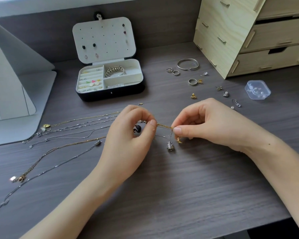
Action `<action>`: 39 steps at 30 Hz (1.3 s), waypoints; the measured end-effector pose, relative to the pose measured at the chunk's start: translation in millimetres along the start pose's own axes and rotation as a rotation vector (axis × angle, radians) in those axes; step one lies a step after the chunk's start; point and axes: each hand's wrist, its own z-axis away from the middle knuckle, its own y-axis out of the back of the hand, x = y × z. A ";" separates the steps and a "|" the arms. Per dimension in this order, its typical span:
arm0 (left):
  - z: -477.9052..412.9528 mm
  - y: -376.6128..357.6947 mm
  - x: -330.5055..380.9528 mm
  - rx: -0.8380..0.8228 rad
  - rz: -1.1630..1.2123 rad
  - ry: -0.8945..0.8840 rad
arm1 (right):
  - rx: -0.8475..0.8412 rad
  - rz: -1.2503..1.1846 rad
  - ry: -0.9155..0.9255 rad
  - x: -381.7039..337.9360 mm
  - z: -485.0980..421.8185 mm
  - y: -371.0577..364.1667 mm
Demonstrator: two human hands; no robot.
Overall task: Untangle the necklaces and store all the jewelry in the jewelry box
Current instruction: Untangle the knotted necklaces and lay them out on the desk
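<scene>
My left hand (128, 133) and my right hand (205, 123) pinch a short stretch of gold chain (164, 126) between them, just above the dark table. A silver pendant (170, 146) and a small gold pendant (179, 140) hang below that stretch. A black swan pendant (137, 129) shows under my left fingers. Several thin silver and gold necklaces (72, 128) trail left from my left hand across the table. The jewelry box (110, 94) stands open behind, with earrings in its slots and a beaded bracelet (114, 71) in a compartment.
Loose rings (176, 72), a silver bangle (188, 64) and several earrings (193, 96) lie at the right rear. A clear plastic case (257, 90) sits further right. A wooden drawer unit (245, 35) fills the back right corner. A grey folded stand (12, 94) occupies the left.
</scene>
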 end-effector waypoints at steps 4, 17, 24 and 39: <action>-2.8 -0.4 6.1 -0.027 0.333 0.182 | 0.011 -0.043 0.020 -0.6 1.4 1.6; -10.0 -6.0 9.2 -0.073 0.511 0.392 | 0.092 -0.140 0.002 1.5 -2.4 2.7; -8.1 -6.9 5.0 -0.066 0.416 0.363 | 0.102 -0.131 0.013 4.2 -3.3 3.5; -8.2 0.9 1.4 -0.172 0.465 0.292 | 0.124 -0.102 0.135 5.3 -1.8 3.4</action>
